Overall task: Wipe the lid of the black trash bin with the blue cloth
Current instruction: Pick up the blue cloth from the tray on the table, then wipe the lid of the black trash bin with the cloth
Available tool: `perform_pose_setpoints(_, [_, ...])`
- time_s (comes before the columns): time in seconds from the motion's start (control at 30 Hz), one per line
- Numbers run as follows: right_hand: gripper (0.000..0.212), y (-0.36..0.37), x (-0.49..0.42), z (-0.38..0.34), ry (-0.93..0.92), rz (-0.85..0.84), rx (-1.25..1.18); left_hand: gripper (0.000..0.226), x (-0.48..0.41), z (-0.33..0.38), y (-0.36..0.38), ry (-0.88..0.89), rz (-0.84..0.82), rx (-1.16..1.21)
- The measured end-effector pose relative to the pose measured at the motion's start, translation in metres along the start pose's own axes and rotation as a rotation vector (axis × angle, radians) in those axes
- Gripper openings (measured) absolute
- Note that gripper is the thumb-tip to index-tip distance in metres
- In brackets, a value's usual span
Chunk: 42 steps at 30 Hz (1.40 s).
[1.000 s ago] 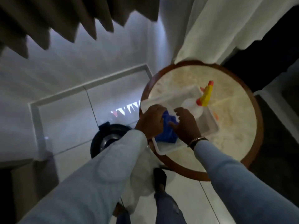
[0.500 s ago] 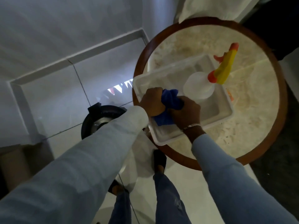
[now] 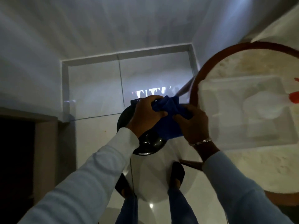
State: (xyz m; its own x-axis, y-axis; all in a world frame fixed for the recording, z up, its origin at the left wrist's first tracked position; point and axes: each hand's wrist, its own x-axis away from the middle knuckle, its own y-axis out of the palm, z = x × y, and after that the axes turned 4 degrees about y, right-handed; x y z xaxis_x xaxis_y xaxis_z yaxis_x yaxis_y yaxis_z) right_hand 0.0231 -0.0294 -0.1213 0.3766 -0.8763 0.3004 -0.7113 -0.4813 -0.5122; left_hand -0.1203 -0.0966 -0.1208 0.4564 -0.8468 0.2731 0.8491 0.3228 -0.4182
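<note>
The blue cloth (image 3: 168, 120) is bunched between both my hands, in the air above the black trash bin (image 3: 148, 145). My left hand (image 3: 145, 113) grips its left side and my right hand (image 3: 192, 125) grips its right side. The bin's glossy round lid shows below my hands on the white floor, and my hands and the cloth cover most of it. I cannot tell whether the cloth touches the lid.
A round table with a brown rim (image 3: 196, 81) stands at the right, holding a white tray (image 3: 208, 94) and a spray bottle (image 3: 262, 105). My feet (image 3: 177, 177) stand just behind the bin. White walls close the corner ahead; a dark opening (image 3: 16, 159) lies left.
Both hands lifted the blue cloth out of the white tray and carried it left, off the table, to above the black bin. My view swung left and down.
</note>
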Motion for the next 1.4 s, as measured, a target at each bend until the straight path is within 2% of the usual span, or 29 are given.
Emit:
perform_pose_setpoints(0.1, [0.019, 0.064, -0.003, 0.035, 0.111, -0.024, -0.152, 0.054, 0.001, -0.068, 0.002, 0.003, 0.186, 0.01])
perform_pose_setpoints(0.2, [0.022, 0.111, -0.021, 0.073, 0.237, 0.025, -0.314, 0.067, 0.004, -0.142, 0.006, 0.007, 0.358, -0.067])
perform_pose_setpoints(0.23, [0.019, 0.122, -0.029, 0.086, 0.275, 0.041, -0.344, 0.077, 0.008, -0.168, 0.009, 0.005, 0.327, -0.107])
perform_pose_setpoints(0.33, [0.021, 0.149, -0.045, 0.122, 0.338, 0.039, -0.286, 0.115, 0.03, -0.235, 0.018, 0.063, 0.043, -0.227])
perform_pose_setpoints(0.4, [0.035, 0.161, -0.045, 0.145, 0.238, 0.058, 0.004, 0.132, 0.038, -0.269, 0.025, 0.12, -0.125, -0.317])
perform_pose_setpoints(0.47, [0.054, 0.167, -0.041, 0.162, 0.017, 0.094, 0.258, 0.14, 0.037, -0.288, 0.03, 0.148, -0.184, -0.422])
perform_pose_setpoints(0.53, [0.07, 0.171, -0.04, 0.171, -0.209, 0.111, 0.427, 0.143, 0.028, -0.3, 0.028, 0.176, -0.192, -0.532])
perform_pose_setpoints(0.63, [0.072, 0.188, -0.051, 0.177, -0.456, -0.024, 0.65, 0.144, 0.014, -0.31, 0.021, 0.2, -0.213, -0.647])
perform_pose_setpoints(0.73, [0.066, 0.206, -0.061, 0.18, -0.451, -0.127, 0.796, 0.145, 0.008, -0.314, 0.017, 0.223, -0.224, -0.702])
perform_pose_setpoints(0.8, [0.062, 0.209, -0.053, 0.191, -0.468, -0.073, 0.806, 0.145, 0.008, -0.317, 0.015, 0.225, -0.233, -0.691])
perform_pose_setpoints(0.93, [0.054, 0.199, -0.027, 0.216, -0.675, 0.005, 0.758, 0.144, 0.007, -0.315, 0.013, 0.247, -0.253, -0.678])
perform_pose_setpoints(1.0, [0.052, 0.2, -0.036, 0.209, -0.631, 0.016, 0.759, 0.144, 0.007, -0.314, 0.012, 0.247, -0.251, -0.675])
perform_pose_setpoints(1.1, [0.053, 0.219, -0.068, 0.178, -0.387, 0.036, 0.729, 0.143, 0.006, -0.315, 0.012, 0.253, -0.255, -0.649])
perform_pose_setpoints(1.17, [0.054, 0.236, -0.09, 0.16, -0.313, 0.035, 0.712, 0.144, 0.005, -0.316, 0.012, 0.247, -0.252, -0.636])
perform_pose_setpoints(1.3, [0.056, 0.238, -0.072, 0.168, -0.459, -0.011, 0.797, 0.143, 0.006, -0.316, 0.012, 0.232, -0.25, -0.653])
perform_pose_setpoints(1.4, [0.054, 0.209, -0.033, 0.204, -0.558, -0.015, 0.746, 0.143, 0.005, -0.313, 0.011, 0.223, -0.264, -0.677])
